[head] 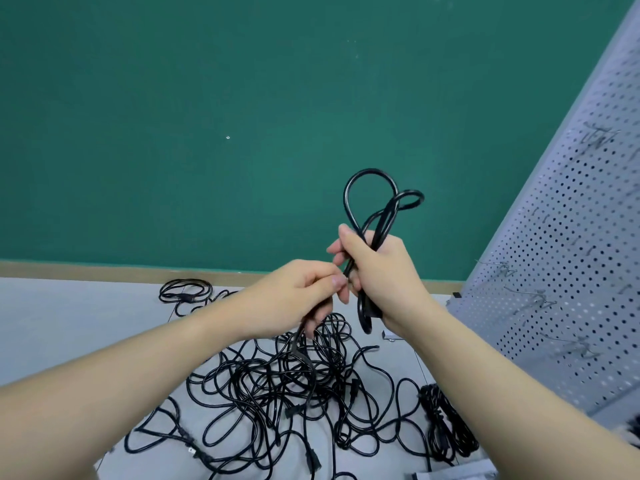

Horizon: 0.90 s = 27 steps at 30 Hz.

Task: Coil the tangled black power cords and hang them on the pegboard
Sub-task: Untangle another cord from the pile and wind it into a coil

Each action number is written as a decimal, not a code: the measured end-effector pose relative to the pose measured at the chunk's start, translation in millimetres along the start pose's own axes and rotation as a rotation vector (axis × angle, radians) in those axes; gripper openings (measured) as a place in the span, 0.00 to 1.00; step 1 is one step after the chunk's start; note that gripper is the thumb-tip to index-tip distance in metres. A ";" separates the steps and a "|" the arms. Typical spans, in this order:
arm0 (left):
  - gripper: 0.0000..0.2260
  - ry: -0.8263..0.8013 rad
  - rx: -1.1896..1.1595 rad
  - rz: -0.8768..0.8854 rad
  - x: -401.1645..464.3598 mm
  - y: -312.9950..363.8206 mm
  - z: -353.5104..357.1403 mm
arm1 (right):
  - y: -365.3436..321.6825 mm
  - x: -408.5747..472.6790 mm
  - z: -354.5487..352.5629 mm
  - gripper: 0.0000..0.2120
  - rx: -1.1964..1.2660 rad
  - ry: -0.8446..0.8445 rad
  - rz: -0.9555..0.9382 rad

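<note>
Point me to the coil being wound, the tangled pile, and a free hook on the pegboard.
coil [372, 202], head view: loops above the right hand.
tangled pile [277, 386], head view: middle of the heap on the floor.
hook [526, 296], head view: bare metal hook on the pegboard.

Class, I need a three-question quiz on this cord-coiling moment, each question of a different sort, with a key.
1. True or false: the right hand grips a partly coiled black power cord.
2. Where does the tangled heap of black cords lie? A on the pale grey floor; B on the pegboard's hooks; C in a box.
3. Fill in: the left hand pinches the cord's ____ end.

Key: 1 true; 2 A; 3 loose. The grey perforated metal pegboard stands at the right.
</note>
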State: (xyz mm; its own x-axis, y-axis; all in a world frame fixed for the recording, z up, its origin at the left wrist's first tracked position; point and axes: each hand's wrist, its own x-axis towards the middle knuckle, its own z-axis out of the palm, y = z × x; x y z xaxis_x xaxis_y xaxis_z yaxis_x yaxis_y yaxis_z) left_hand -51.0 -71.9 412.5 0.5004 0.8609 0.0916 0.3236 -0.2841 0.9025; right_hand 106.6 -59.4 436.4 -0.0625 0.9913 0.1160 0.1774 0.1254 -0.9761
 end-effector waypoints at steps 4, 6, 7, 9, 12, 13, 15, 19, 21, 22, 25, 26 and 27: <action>0.22 -0.075 0.034 -0.048 1.2 -6.9 3.8 | -3.7 9.3 -11.5 0.21 0.014 0.080 0.007; 0.25 -0.167 0.076 -0.099 -0.2 -14.6 0.1 | -2.4 16.6 -20.7 0.21 0.099 0.115 0.034; 0.26 -0.195 0.103 -0.126 -1.1 -18.7 -2.7 | -1.1 19.8 -24.3 0.21 0.211 0.122 0.057; 0.26 -0.206 0.132 -0.167 -2.2 -24.9 -9.5 | 0.6 24.4 -30.5 0.20 0.531 0.105 0.130; 0.25 -0.223 0.108 -0.219 -2.1 -28.6 -17.8 | -3.1 30.4 -44.1 0.21 0.800 0.068 0.182; 0.25 -0.231 0.111 -0.230 -1.5 -30.2 -18.9 | -4.7 33.3 -50.4 0.21 0.840 0.065 0.174; 0.23 -0.241 0.140 -0.230 -0.8 -33.0 -18.4 | -7.5 37.9 -63.3 0.21 0.885 0.070 0.146; 0.26 -0.319 0.304 -0.279 -2.1 -39.3 -11.9 | -13.4 40.4 -84.8 0.21 0.910 0.086 0.077; 0.27 -0.362 0.427 -0.289 -5.6 -40.4 -9.7 | -14.3 40.1 -94.4 0.21 0.926 0.110 0.053; 0.27 -0.378 0.469 -0.277 -7.1 -41.0 -8.8 | -14.0 39.4 -98.0 0.20 0.930 0.117 0.048; 0.26 -0.373 0.512 -0.229 -8.5 -45.1 -15.6 | -10.0 36.6 -105.6 0.20 0.880 0.115 0.050; 0.25 -0.337 0.518 -0.226 -8.3 -44.7 -23.0 | -8.6 35.7 -107.7 0.19 0.840 0.107 0.052; 0.25 -0.276 0.531 -0.211 -8.4 -41.6 -32.4 | -7.1 34.8 -109.5 0.19 0.793 0.097 0.057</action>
State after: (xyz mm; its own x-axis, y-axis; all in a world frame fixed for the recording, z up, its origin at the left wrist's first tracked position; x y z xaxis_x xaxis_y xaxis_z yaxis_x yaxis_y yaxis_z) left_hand -94.7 -53.7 387.7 0.5476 0.8012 -0.2412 0.7571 -0.3516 0.5506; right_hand 210.7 -21.4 467.5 0.0178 0.9990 0.0421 -0.5757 0.0447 -0.8164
